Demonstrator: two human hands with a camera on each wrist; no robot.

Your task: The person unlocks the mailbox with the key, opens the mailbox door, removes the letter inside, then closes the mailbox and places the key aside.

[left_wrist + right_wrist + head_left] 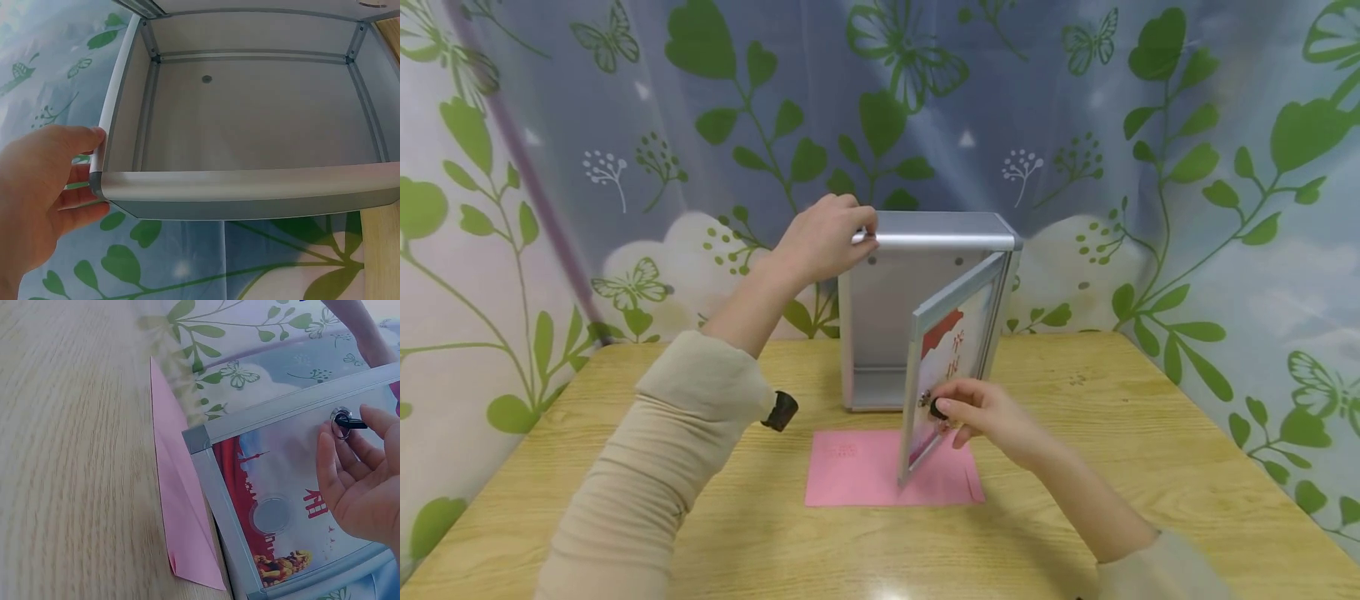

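A grey metal-framed box point(940, 240) stands upright on the table, its door point(958, 288) swung out toward me. My left hand point(827, 237) grips the box's upper left corner; in the left wrist view the thumb lies on the front edge and the fingers are around the side. My right hand point(992, 421) pinches the black-headed key point(356, 424), which sits in the round lock point(341, 416) on the door's printed panel. Through the opening, the bare grey inside point(262, 119) shows. Beneath the door lies a pink envelope point(857, 472).
The wooden table point(1097, 400) extends to both sides of the box. A small black object point(781, 412) shows beside the left sleeve. Behind the table hangs a curtain point(925, 125) with leaves and butterflies.
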